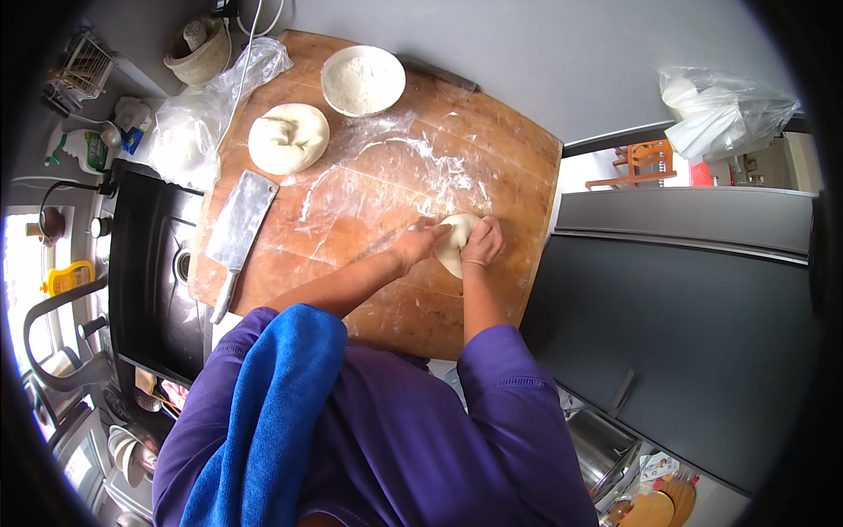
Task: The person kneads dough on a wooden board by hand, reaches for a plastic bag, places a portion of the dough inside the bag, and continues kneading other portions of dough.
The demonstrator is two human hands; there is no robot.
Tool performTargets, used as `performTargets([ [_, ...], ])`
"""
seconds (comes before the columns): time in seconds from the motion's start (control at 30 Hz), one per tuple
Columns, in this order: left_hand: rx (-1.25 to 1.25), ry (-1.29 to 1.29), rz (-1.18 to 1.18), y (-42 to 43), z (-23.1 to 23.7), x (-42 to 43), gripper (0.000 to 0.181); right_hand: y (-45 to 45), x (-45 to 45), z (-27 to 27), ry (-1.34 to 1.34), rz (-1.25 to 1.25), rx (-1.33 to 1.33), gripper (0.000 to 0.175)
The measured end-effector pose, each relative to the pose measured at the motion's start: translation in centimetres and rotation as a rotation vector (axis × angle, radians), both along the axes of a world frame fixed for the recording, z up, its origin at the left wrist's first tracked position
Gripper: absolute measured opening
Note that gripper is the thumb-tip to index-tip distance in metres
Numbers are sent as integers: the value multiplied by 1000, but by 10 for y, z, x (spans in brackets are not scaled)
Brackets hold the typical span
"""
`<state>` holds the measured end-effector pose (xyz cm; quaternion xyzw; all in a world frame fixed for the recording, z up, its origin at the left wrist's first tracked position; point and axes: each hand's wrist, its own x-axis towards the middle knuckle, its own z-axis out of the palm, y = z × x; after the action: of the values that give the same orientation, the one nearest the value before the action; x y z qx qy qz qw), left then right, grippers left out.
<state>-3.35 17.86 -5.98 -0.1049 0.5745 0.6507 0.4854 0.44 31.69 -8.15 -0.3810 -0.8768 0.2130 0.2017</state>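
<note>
On the floured wooden board (369, 191), a pale round of dough (450, 255) lies between my hands. My left hand (419, 242) grips its left edge with thumb and fingers. Closed down on the dough's right side is my right hand (485, 242), with its knuckles up and its fingertips hidden. A second, larger dough round (288, 139), folded at its middle, rests at the upper left of the board. Beside it stands a white bowl of flour (363, 80). A metal cleaver (242, 221) lies at the board's left, its handle towards me.
Left of the board is a black stove top (148, 263). Clear plastic bags (188, 141) and a stone mortar with a pestle (197, 56) stand at the upper left. A white cable crosses the board's upper left edge. A dark flat panel (665, 329) is at the right.
</note>
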Motion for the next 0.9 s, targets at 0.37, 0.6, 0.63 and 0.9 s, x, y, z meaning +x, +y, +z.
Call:
performTargets([
  [0.37, 146, -134, 62, 9, 11, 16, 59, 23, -16, -8, 202, 52, 192, 32],
  [0.6, 153, -350, 205, 25, 7, 17, 71, 28, -13, 12, -1, 140, -202, 46],
  [0.63, 152, -340, 207, 28, 15, 17, 71, 28, -10, 20, -73, 135, -325, 52],
  [0.9, -182, 1025, -465, 13, 55, 78, 69, -3, 77, 51, 172, 211, -250, 46],
])
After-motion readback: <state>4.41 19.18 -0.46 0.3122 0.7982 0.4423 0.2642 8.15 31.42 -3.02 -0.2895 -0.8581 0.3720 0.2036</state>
